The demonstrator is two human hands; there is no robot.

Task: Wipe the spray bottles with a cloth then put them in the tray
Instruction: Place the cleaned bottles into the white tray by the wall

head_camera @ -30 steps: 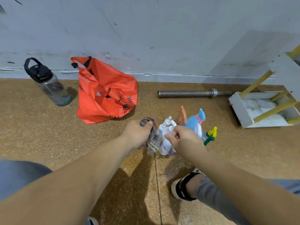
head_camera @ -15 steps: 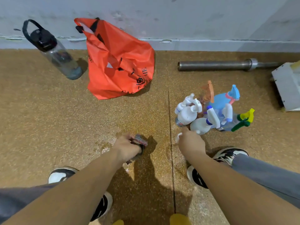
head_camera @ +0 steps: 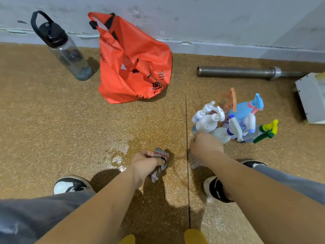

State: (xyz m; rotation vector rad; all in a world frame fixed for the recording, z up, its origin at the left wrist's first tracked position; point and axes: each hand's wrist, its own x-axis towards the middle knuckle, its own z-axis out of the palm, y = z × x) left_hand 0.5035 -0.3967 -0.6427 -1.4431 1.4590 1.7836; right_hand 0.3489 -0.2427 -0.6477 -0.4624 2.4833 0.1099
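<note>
Left hand: our left hand [head_camera: 144,162] is low over the floor [head_camera: 52,120], fingers curled tight round the cloth [head_camera: 161,154], which is bunched up with a tail hanging out below the fist.
Right hand: our right hand [head_camera: 205,145] is at the near edge of the bottle bunch, back of the hand to the camera. Its fingers are hidden, so we cannot tell if it grips anything or only touches.
Spray bottles: the spray bottles [head_camera: 228,120] are all in one tight cluster on the floor, right of the floor seam. The white bottle [head_camera: 206,123] is nearest our right hand; blue, orange and green-yellow triggers are behind it.
Tray: the white tray [head_camera: 309,97] is at the right edge of view, apart from the cluster and cut off. Its inside is not visible.
Done: nothing that we can confirm. No bottle shows in the visible part of the tray, and the cloth touches no bottle.
Left: as we judge it, every bottle needs wiping, then a move over to the tray.
Step in hand: looks like we are picking the first bottle out of the bunch, with the cloth ready in the other hand.
Progress: at or near the start, we reckon.
Wet patch: shiny wet patch [head_camera: 123,147] on the floor just left of the cloth.
Rest: orange bag [head_camera: 133,64], water bottle [head_camera: 65,48] and metal bar [head_camera: 237,72] along the wall.
</note>
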